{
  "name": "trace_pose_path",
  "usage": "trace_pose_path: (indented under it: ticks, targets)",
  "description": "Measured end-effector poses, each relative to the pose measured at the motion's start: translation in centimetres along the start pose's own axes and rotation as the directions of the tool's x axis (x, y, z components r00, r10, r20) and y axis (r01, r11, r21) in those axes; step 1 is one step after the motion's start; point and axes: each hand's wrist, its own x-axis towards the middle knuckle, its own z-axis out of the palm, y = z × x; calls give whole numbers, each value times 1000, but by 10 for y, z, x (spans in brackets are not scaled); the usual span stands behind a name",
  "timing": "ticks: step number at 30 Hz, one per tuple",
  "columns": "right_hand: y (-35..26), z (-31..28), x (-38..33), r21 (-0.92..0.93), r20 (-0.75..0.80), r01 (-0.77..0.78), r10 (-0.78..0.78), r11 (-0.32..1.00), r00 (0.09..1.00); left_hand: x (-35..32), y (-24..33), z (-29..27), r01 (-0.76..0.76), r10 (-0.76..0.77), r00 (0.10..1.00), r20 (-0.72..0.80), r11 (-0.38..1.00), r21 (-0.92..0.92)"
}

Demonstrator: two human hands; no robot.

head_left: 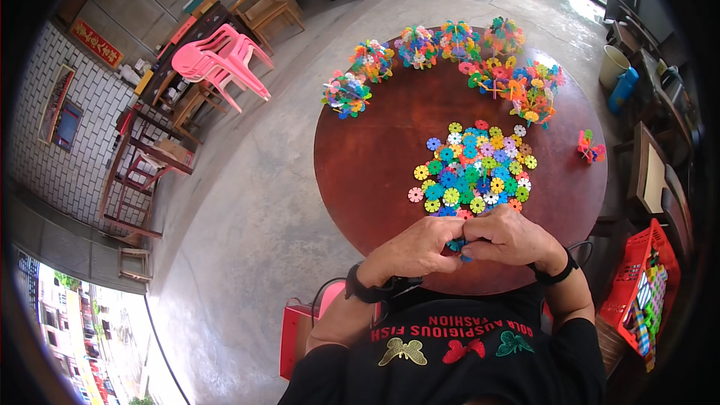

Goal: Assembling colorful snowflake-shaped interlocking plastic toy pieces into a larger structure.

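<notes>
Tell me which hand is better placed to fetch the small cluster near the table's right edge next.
Probably the right hand: it is nearer the small cluster than the left hand is. Both pinch blue pieces together, so the left would likely have to hold them alone.

A black shirt (pixel 450 376) bears three butterflies (pixel 463 351), worn with two black wristbands (pixel 367 286).

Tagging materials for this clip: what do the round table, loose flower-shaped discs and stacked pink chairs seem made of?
Round table: probably varnished wood or veneer, from its reddish-brown, glossy top.
Loose flower-shaped discs: likely plastic, with bright colours and repeated notched shapes; finish unclear.
Stacked pink chairs: apparently smooth moulded plastic, one even colour from back to legs.
</notes>
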Motion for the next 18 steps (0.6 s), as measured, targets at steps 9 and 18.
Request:
trace_pose_path:
  ticks: [9,18]
  targets:
    - [16,-36,-16,-74,-413,-203,156,976,898,24,-86,-112,36,-278,749,-601,923,-382]
    - [19,-56,-22,-71,-520,-197,132,978,844,28,-287,-318,398,-360,163,-919,876,-273]
